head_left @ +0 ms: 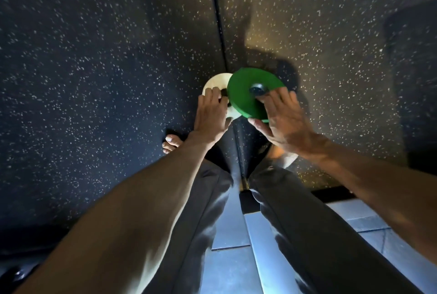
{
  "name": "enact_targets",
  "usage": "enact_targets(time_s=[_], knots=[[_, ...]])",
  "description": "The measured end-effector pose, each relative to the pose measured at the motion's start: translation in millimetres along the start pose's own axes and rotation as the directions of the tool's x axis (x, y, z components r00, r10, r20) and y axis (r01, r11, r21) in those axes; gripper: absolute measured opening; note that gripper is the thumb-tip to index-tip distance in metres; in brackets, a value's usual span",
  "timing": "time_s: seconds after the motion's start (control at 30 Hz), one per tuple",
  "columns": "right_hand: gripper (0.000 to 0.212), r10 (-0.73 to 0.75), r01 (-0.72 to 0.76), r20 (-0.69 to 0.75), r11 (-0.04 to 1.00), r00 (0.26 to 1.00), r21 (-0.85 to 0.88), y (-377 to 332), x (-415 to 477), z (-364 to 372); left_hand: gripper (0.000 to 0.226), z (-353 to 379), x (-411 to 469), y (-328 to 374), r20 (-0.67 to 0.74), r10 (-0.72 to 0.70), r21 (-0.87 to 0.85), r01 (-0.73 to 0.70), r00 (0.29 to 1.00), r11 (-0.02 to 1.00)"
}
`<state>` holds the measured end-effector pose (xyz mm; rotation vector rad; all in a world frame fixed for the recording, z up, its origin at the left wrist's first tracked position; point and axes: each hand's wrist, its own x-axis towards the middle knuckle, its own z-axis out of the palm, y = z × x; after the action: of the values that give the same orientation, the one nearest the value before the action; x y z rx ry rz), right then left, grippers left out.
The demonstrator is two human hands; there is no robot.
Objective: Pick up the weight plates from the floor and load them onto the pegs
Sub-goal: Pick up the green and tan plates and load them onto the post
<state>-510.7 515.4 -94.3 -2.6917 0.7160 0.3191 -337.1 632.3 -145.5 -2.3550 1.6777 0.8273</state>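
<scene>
Fingers of right hand (281,123): spread over the near face of the green plate (248,91), tips by its dark centre hole, thumb hooked under the lower rim; plate tilted, near edge lifted, not yet on any peg.
Fingers of left hand (210,114): curled together on the white plate (214,83), tips at its centre hole; whether it has left the floor (94,69) cannot be told.
Position: plates overlap, green in front of white, both low over the speckled floor, just ahead of the bare toes (171,143).
Pegs: none in view.
Risks, as judged: thumb-and-palm hold on green looks shallow, so a slip would drop it toward the toes; overlapping rims could catch or pinch fingers if both rise together.
</scene>
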Motion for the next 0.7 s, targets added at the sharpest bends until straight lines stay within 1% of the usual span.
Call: enact_targets(time_s=[0.03, 0.1, 0.2, 0.3, 0.4, 0.47, 0.5, 0.53, 0.6, 0.63, 0.7], knots=[[0.055, 0.028, -0.027, -0.044, 0.999, 0.999, 0.021, 4.6, 1.1, -3.7, 0.057, 1.7, 1.8, 4.0, 0.037, 0.021, 0.066, -0.023, 0.999, 0.998], [0.052, 0.104, -0.099, -0.127, 0.994, 0.986, 0.049, 9.1, 4.7, -7.5, 0.065, 2.7, 4.1, 12.3, 0.07, 0.003, 0.136, -0.012, 0.998, 0.991], [0.052, 0.218, -0.2, -0.184, 0.973, 0.958, 0.114, 8.9, 11.0, -7.4, 0.065, 5.8, 9.4, 19.4, 0.084, 0.009, 0.218, -0.027, 0.996, 0.975], [0.057, 0.283, -0.259, -0.173, 0.954, 0.943, 0.153, 3.8, 18.6, -11.7, 0.053, 6.3, 6.9, 16.0, 0.08, 0.059, 0.272, -0.079, 0.995, 0.959], [0.06, 0.328, -0.31, -0.131, 0.94, 0.935, 0.144, 1.8, 25.7, -24.0, 0.039, -5.0, 3.1, 12.9, 0.053, 0.128, 0.246, -0.137, 0.99, 0.959], [0.064, 0.343, -0.331, -0.066, 0.932, 0.937, 0.145, 2.3, 26.2, -35.1, 0.042, -24.7, 4.3, 14.3, 0.124, 0.138, 0.182, -0.159, 0.983, 0.97], [0.067, 0.345, -0.339, -0.025, 0.931, 0.938, 0.132, 0.8, 24.9, -43.2, 0.045, -39.4, 6.1, 15.6, 0.165, 0.117, 0.121, -0.137, 0.979, 0.983], [0.069, 0.346, -0.346, 0.021, 0.931, 0.938, 0.119, -1.3, 23.1, -52.2, 0.047, -57.8, 8.1, 17.5, 0.18, 0.073, 0.039, -0.081, 0.981, 0.996], [0.072, 0.341, -0.352, 0.099, 0.928, 0.935, 0.121, -10.7, 16.2, -78.9, 0.046, -106.8, 5.8, 20.8, 0.171, -0.079, -0.136, 0.103, 0.982, 0.985], [0.072, 0.336, -0.352, 0.13, 0.927, 0.933, 0.13, -17.5, 11.4, -96.7, 0.046, -132.4, 1.1, 20.3, 0.202, -0.169, -0.22, 0.213, 0.965, 0.952], [0.067, 0.318, -0.341, 0.169, 0.931, 0.933, 0.132, -32.6, -0.5, -139.2, 0.046, -179.3, -14.9, 16.2, 0.302, -0.306, -0.391, 0.41, 0.903, 0.824]])
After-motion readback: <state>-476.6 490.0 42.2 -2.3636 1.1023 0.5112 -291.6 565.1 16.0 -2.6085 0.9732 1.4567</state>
